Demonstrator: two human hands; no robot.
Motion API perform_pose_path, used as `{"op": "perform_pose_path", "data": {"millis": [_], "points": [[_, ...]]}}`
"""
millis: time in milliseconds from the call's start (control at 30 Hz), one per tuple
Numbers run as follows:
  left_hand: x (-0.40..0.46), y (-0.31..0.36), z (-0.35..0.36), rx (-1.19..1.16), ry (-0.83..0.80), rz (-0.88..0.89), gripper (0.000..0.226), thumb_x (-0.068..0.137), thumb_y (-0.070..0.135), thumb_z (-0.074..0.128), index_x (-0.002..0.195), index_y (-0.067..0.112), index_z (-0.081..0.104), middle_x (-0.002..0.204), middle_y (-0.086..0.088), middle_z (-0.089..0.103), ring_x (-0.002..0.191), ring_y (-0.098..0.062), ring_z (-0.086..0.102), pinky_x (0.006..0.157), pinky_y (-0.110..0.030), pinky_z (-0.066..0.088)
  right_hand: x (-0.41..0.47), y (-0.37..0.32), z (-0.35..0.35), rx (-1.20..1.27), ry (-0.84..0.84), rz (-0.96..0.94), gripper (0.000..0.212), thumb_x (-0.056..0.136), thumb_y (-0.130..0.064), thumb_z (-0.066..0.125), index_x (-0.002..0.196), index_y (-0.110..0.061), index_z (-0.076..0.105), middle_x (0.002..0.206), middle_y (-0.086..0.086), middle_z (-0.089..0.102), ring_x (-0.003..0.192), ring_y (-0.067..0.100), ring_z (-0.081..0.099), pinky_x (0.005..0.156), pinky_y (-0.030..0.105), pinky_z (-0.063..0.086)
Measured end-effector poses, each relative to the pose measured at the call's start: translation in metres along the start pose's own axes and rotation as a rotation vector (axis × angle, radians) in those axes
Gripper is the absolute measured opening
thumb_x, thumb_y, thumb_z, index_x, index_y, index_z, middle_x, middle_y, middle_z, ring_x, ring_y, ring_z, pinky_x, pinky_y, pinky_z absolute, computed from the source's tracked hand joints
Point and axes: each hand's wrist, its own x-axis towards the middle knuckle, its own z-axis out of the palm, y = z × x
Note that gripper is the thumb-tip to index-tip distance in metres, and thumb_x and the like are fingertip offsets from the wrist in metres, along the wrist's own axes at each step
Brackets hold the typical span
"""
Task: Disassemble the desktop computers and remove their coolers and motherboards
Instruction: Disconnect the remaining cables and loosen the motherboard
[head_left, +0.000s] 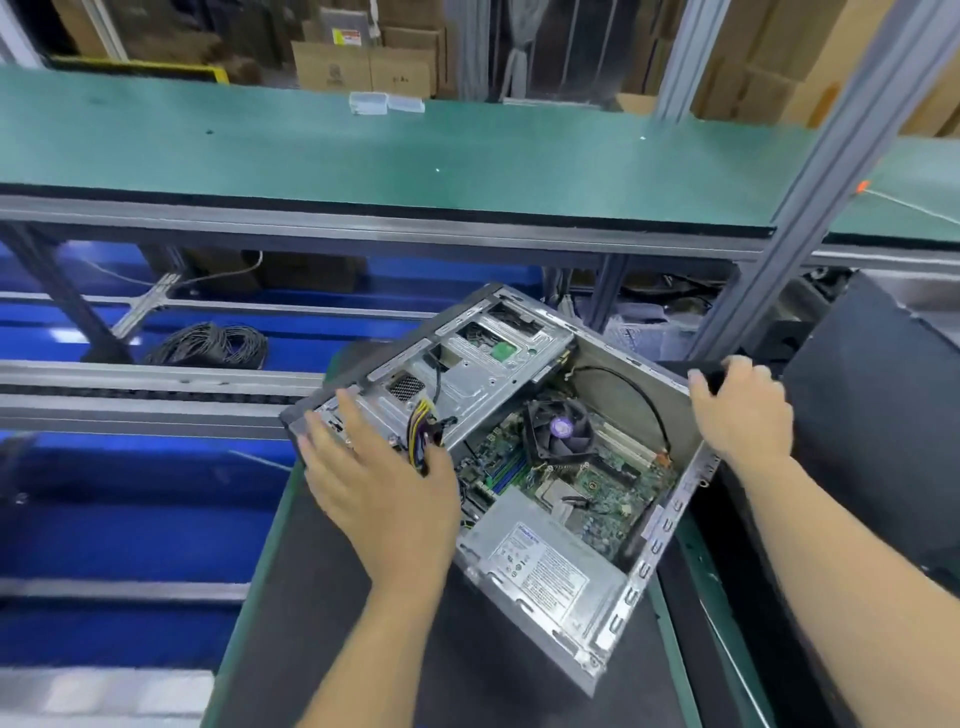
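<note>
the open top of the computer case (670, 525) is being left free for reaching in from above. the way to the motherboard (597, 483) is being blocked in the middle by the cooler (558, 428), at the near corner by the power supply (545, 561), and at the far-left end by the drive cage (467, 364) and a cable bundle (423, 434). the left flank is being covered by the left hand (379, 483).
</note>
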Motion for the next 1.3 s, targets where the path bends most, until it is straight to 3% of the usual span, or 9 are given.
{"op": "perform_pose_path", "data": {"millis": [100,167,433,633,800,933,1000,1167,1300], "points": [[-0.044,0.004,0.020,-0.359,-0.154,-0.455,0.093,0.092,0.020,0.064,0.158,0.018,-0.001,0.165,-0.014,0.000,0.151,-0.028,0.004,0.121,-0.044,0.011,0.016,-0.002,0.026,-0.034,-0.195,-0.090,0.056,0.102,-0.048,0.040,0.125,0.000,0.056,0.122,0.025,0.061,0.111,0.044,0.055,0.095,0.046,0.044],[-0.044,0.003,0.029,-0.461,-0.115,-0.512,0.086,0.097,0.017,0.059,0.159,0.018,0.000,0.166,-0.009,0.007,0.151,-0.026,0.011,0.122,-0.044,0.017,0.018,0.000,0.036,-0.045,-0.175,-0.115,0.052,0.103,-0.047,0.035,0.108,-0.001,0.059,0.109,0.023,0.065,0.100,0.043,0.056,0.091,0.047,0.043],[-0.023,-0.013,0.035,-0.352,-0.115,-0.383,0.082,0.101,0.016,0.054,0.159,0.013,-0.003,0.163,-0.013,0.015,0.149,-0.028,0.021,0.120,-0.041,0.025,0.001,-0.007,0.032,-0.028,-0.166,-0.043,0.054,0.104,-0.047,0.032,0.114,0.000,0.056,0.114,0.022,0.062,0.107,0.044,0.053,0.084,0.046,0.043],[0.061,-0.047,0.018,-0.272,-0.373,-0.230,0.079,0.101,0.019,0.056,0.160,0.022,0.004,0.162,-0.002,0.027,0.146,-0.025,0.032,0.115,-0.038,0.027,-0.075,-0.017,0.012,-0.110,-0.116,0.101,0.052,0.104,-0.043,0.033,0.111,0.002,0.058,0.106,0.023,0.065,0.098,0.042,0.061,0.068,0.038,0.037],[0.103,-0.047,0.001,0.223,-0.522,-0.063,0.065,0.101,0.048,0.045,0.153,0.014,0.024,0.142,-0.017,0.052,0.125,-0.039,0.052,0.100,-0.052,0.045,-0.123,-0.008,0.000,-0.136,-0.188,0.109,0.046,0.093,-0.047,0.040,0.071,-0.011,0.059,0.063,0.003,0.052,0.058,0.026,0.050,0.054,0.029,0.034],[0.071,-0.050,0.001,0.382,-0.463,0.028,0.061,0.107,0.040,0.027,0.157,0.011,0.007,0.148,-0.018,0.041,0.119,-0.045,0.054,0.087,-0.050,0.045,-0.086,-0.024,0.001,0.082,-0.403,0.020,0.045,0.102,-0.051,0.032,0.086,-0.012,0.049,0.086,0.009,0.060,0.068,0.023,0.052,0.058,0.035,0.037],[0.074,-0.052,0.002,0.419,-0.433,0.074,0.058,0.106,0.024,0.030,0.157,0.008,0.007,0.147,-0.020,0.041,0.119,-0.046,0.054,0.088,-0.050,0.045,-0.083,-0.031,0.007,0.066,-0.354,0.007,0.049,0.104,-0.049,0.028,0.093,-0.007,0.049,0.092,0.014,0.061,0.075,0.031,0.055,0.064,0.037,0.042],[0.097,-0.050,0.008,0.481,-0.443,0.168,0.059,0.095,0.004,0.035,0.151,0.008,0.020,0.131,-0.021,0.051,0.106,-0.043,0.058,0.079,-0.046,0.047,-0.130,-0.023,0.008,-0.051,-0.175,0.044,0.046,0.104,-0.044,0.034,0.077,-0.009,0.045,0.069,0.008,0.056,0.049,0.018,0.044,0.048,0.032,0.042],[0.093,-0.055,0.015,0.497,-0.398,0.195,0.066,0.094,0.003,0.038,0.155,0.010,0.013,0.128,-0.018,0.053,0.101,-0.041,0.060,0.074,-0.044,0.046,-0.123,-0.056,-0.005,-0.121,0.094,-0.321,0.030,0.096,-0.031,0.054,0.112,-0.006,0.061,0.101,0.012,0.060,0.087,0.030,0.057,0.067,0.038,0.047]]}}
